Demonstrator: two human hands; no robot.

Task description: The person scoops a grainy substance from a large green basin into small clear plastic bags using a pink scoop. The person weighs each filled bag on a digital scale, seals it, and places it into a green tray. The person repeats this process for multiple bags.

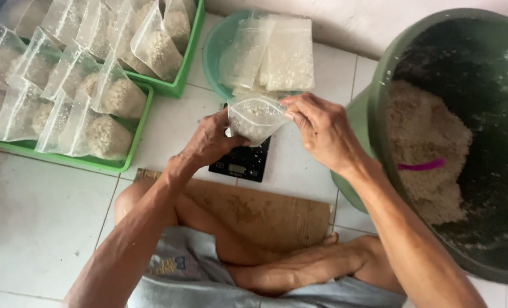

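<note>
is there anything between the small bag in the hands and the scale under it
Nothing visible. The left hand and right hand hold the small clear bag by its sides, directly over the black scale. The part of the scale's top that shows is bare; the rest is hidden behind the bag.

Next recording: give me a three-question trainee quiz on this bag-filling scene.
1. True or false: both hands hold the small clear plastic bag above the black digital scale.
2. Which colour is the scoop handle in the big dark green tub? A pink, B blue, C white.
3. Where do the filled bags stand?

Key: 1 true: left hand, right hand. 2 A, pink handle. 3 In the green plastic trays, on the left.
</note>
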